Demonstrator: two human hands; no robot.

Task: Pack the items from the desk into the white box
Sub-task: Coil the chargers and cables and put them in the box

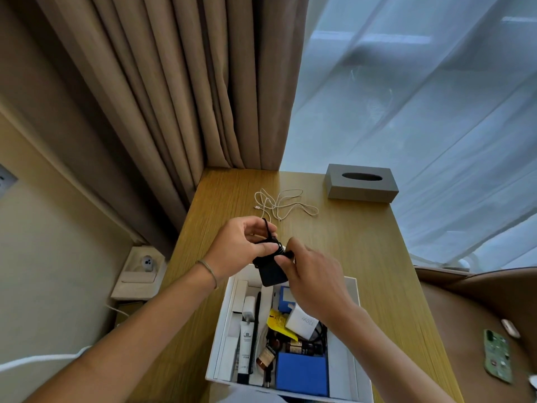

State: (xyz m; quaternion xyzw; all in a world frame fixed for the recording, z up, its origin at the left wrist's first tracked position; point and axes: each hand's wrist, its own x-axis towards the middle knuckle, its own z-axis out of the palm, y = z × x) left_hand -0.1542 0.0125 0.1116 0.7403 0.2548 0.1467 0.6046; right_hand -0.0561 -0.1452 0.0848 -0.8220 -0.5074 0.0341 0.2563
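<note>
Black cord (pixel 266 228) was pinched by both the left hand (pixel 241 245) and right hand (pixel 312 274), adapter (pixel 271 274) hanging over the white box (pixel 350 286); coils probably wanted tight winding before lowering; white cable (pixel 283 203) waited on the desk (pixel 363 242).

A black adapter (pixel 271 274) hangs over the white box (pixel 222 330) holding a blue block (pixel 300 373) and yellow packet (pixel 279 321), on a wood-grain desk (pixel 363 242) with a white cable (pixel 279 203), grey tissue box (pixel 360 184), and beige curtain (pixel 174 97).
</note>
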